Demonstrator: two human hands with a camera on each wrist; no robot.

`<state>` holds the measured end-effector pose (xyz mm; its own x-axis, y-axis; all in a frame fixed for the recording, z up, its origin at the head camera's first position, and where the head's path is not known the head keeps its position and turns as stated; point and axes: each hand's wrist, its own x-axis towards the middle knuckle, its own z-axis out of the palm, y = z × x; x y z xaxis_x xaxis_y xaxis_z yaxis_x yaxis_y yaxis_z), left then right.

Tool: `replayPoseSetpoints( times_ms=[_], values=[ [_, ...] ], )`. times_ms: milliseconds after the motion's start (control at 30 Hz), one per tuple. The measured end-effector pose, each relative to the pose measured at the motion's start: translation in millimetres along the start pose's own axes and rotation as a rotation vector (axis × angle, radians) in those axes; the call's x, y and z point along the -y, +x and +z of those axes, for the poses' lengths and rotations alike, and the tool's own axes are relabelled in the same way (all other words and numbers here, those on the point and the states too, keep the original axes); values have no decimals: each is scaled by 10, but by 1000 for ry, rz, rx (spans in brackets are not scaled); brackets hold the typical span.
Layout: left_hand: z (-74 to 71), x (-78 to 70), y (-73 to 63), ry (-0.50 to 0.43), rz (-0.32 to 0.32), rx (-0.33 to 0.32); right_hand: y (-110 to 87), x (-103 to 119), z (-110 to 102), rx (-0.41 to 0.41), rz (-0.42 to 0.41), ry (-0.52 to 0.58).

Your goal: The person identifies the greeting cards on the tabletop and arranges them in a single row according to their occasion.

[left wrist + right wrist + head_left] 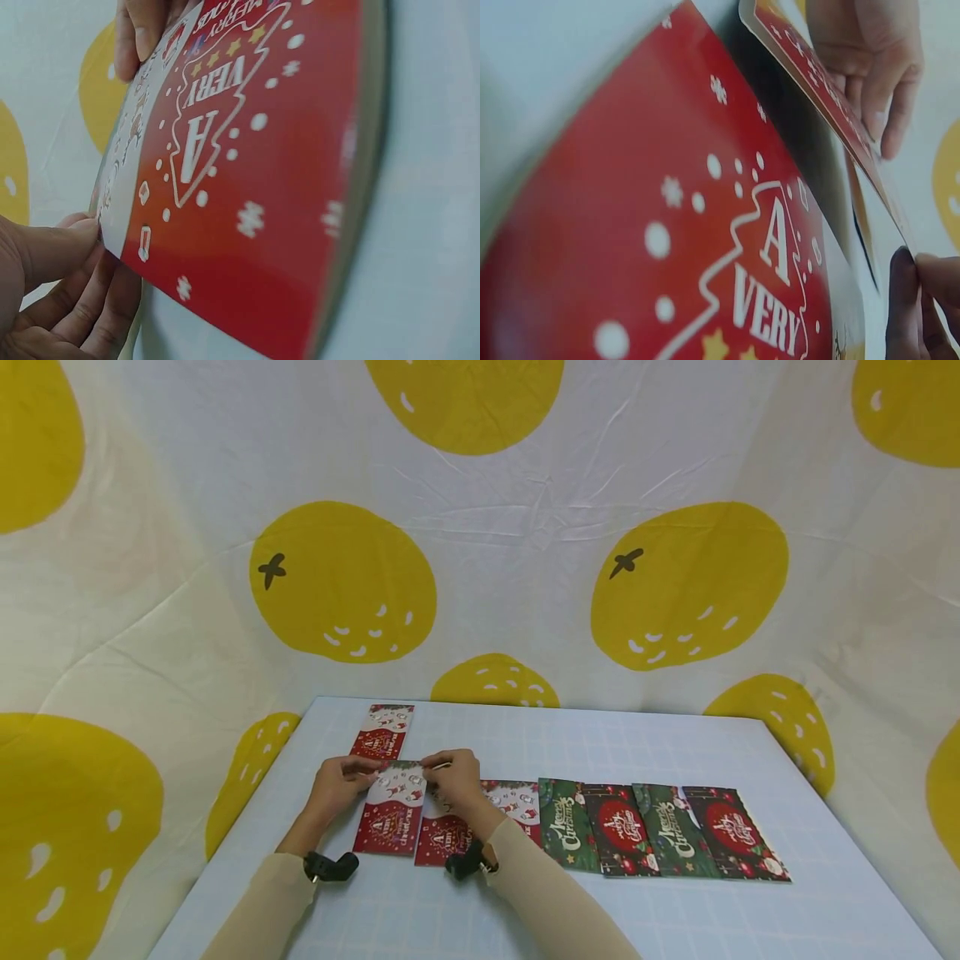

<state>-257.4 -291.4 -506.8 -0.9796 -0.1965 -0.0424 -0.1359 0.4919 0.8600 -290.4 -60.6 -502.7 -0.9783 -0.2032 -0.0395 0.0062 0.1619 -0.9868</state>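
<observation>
Both hands hold one red-and-white Christmas card (390, 818) by its far corners, at the left of the table in the head view. My left hand (337, 787) pinches its left side; in the left wrist view the thumb lies over the card's edge, fingers beneath. My right hand (459, 781) pinches the upper right corner between thumb and fingers. The right wrist view shows the held card (817, 82) tilted, its near edge raised. Just right of it lies a matching card (442, 839), partly hidden by my right hand. Another matching card (381, 731) lies behind the held one.
Rightward the row continues with a red-and-white card (517, 797) partly behind my right forearm, a green card (566, 827), a dark red-circle card (621, 831), another green card (675, 831) and another dark card (738, 835). The light-blue table (817, 910) meets a fruit-print cloth (525, 610).
</observation>
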Motion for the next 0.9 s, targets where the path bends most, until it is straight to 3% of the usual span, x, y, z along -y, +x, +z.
replayPoseSetpoints(
  times_ms=[500,900],
  values=[
    [14,-15,-50,-8,26,24,72,10,-119,-67,-29,11],
    [0,40,-81,-75,60,108,97,53,-199,-122,-10,-15]
  ],
)
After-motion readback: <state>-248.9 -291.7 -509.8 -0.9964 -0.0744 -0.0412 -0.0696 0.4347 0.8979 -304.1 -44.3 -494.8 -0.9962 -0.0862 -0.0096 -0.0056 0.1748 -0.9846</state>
